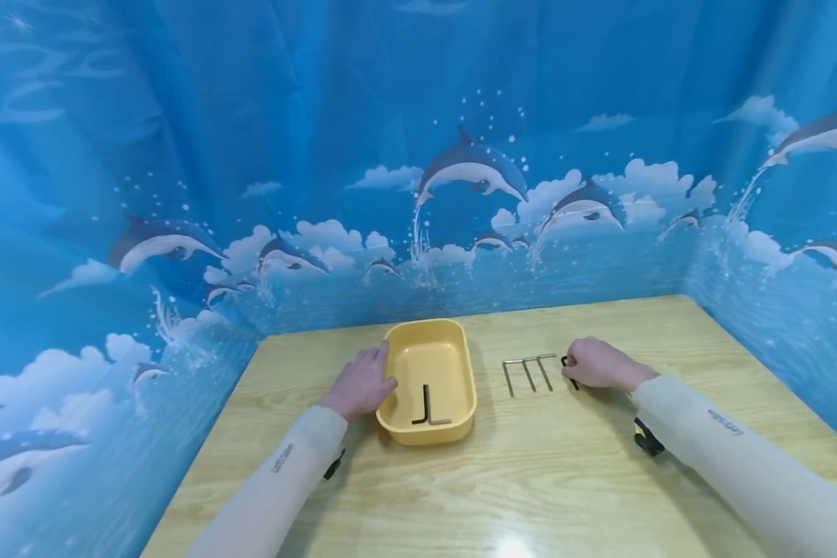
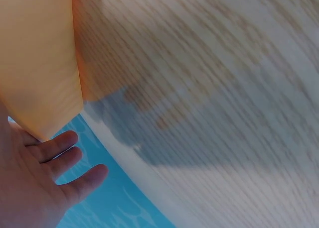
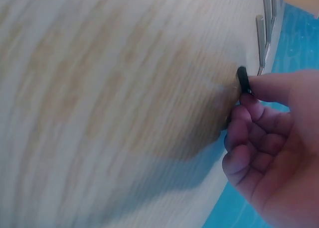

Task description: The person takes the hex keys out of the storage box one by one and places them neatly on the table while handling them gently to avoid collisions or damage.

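My left hand (image 1: 359, 381) holds the left rim of a yellow plastic tub (image 1: 470, 387), thumb over the edge. In the left wrist view several fingers (image 2: 89, 182) spread loosely outside the tub's wall (image 2: 40, 54). A black hex key (image 1: 426, 403) and a silver one lie inside, near the front wall. On the right, my right hand (image 1: 596, 364) pinches another black hex key (image 3: 243, 79) between thumb and index finger, close over the table. Its other fingers are curled in. Silver hex keys (image 1: 529, 376) lie side by side between the tub and the right hand.
The light wood table (image 1: 502, 480) has a blue dolphin-print curtain (image 1: 363, 155) along its back and sides. Both forearms wear pale sleeves (image 1: 711, 434), with dark wrist-camera parts (image 1: 647, 439) beneath them.
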A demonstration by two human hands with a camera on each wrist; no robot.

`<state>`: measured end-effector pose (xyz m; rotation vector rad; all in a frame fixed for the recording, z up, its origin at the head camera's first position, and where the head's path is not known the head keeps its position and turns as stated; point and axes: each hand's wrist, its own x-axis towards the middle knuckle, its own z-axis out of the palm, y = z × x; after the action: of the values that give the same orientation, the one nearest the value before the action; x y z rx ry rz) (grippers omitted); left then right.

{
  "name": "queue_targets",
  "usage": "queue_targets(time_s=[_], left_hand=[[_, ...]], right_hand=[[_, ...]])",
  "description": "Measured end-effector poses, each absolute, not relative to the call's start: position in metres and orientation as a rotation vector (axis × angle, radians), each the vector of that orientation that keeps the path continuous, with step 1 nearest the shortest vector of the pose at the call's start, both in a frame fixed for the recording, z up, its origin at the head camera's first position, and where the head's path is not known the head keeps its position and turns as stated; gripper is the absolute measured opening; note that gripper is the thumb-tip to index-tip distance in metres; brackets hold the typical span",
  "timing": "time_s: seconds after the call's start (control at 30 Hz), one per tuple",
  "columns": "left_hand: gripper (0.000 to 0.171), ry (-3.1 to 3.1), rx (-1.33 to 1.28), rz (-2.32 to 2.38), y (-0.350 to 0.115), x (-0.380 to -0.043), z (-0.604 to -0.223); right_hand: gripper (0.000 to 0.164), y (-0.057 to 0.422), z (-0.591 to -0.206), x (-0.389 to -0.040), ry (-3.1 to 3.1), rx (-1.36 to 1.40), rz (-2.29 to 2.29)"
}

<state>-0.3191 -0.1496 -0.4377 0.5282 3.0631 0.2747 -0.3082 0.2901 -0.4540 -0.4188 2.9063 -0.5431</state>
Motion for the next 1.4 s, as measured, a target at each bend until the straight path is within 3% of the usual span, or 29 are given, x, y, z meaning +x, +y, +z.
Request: queue_targets(time_s=[0.57, 0.83, 1.4], left_hand=[[0.079, 3.056, 0.516, 0.309, -0.145, -0.326, -0.438], [0.079, 3.028, 0.500, 0.298, -0.152, -0.313, -0.450], [0.079, 3.058, 0.525, 0.323, -0.149, -0.319, -0.440]], right_hand=[[0.042, 0.290, -0.454, -0.318, 2.894, -0.287, -0.604], [0.040, 0.283, -0.467, -0.309, 2.854, -0.304, -0.613], [0.037, 0.284, -0.454, -0.309, 2.983, -0.351, -0.517]])
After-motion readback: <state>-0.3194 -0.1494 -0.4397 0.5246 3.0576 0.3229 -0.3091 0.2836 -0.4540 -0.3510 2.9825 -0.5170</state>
